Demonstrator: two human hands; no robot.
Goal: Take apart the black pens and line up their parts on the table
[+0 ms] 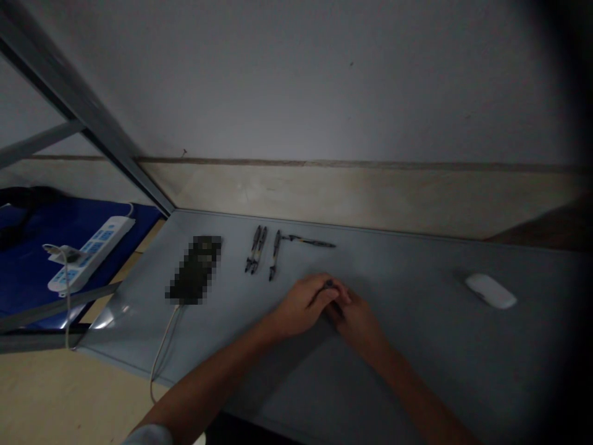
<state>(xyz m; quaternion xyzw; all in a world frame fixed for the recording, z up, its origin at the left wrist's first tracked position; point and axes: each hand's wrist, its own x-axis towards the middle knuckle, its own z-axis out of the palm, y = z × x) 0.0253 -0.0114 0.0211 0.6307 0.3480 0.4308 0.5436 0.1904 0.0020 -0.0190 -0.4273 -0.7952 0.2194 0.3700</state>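
Observation:
My left hand (303, 304) and my right hand (361, 321) meet over the middle of the table, with fingers closed around a dark pen (329, 283). Only its rounded dark end shows; the fingers cover most of it. Just beyond the hands, another pen (310, 241) lies roughly crosswise. Left of that one, a single pen (275, 254) points toward me. Two more pens (256, 250) rest side by side farther left.
A blurred-out dark device (197, 270) with a white cable (164, 346) lies at the table's left. On the right is a white mouse (491, 291). A power strip (92, 253) rests on a blue surface beyond the metal frame (115, 145). A wall (324, 93) backs the grey table (417, 278).

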